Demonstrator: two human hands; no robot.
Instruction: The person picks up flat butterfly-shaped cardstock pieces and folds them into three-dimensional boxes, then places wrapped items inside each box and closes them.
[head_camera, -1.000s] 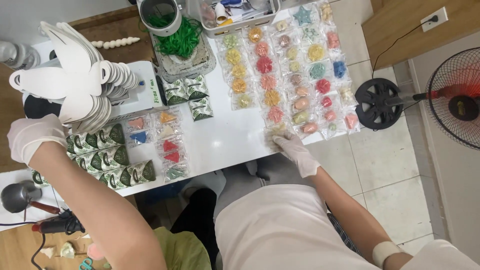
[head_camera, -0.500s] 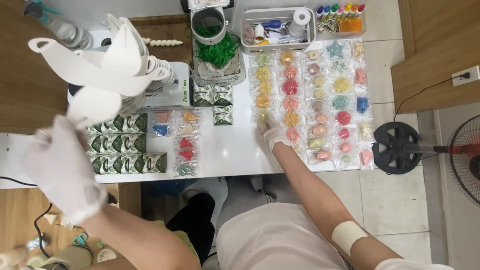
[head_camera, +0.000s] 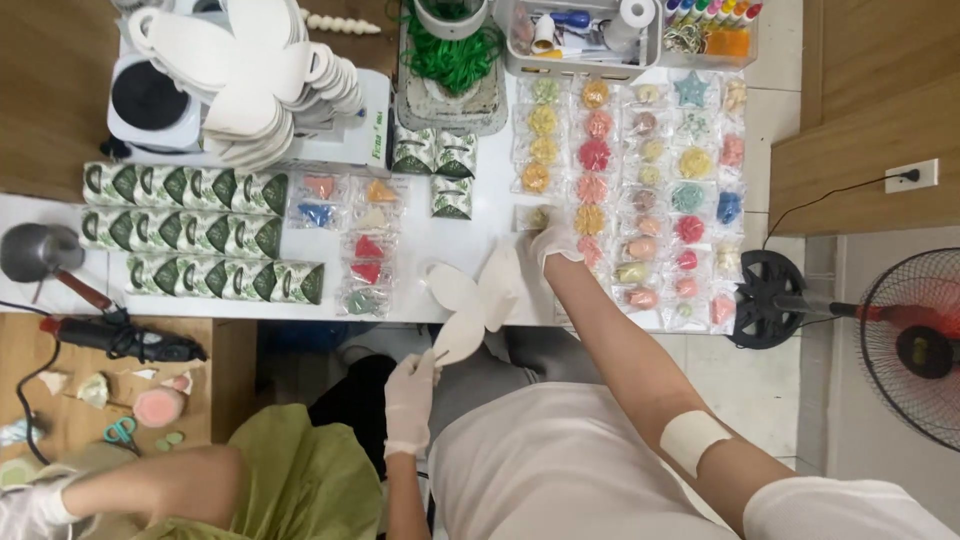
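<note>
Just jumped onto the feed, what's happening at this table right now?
A person in thin white gloves is working over a white table. The left hand holds a white butterfly-shaped cutout by its lower end, at the table's near edge. The right hand reaches into rows of small clear packets of coloured flower pieces, touching a yellowish one. Left of that lie rows of green-and-white wrapped packs, with a stack of white cutouts behind them. Another person's arm shows at the lower left.
</note>
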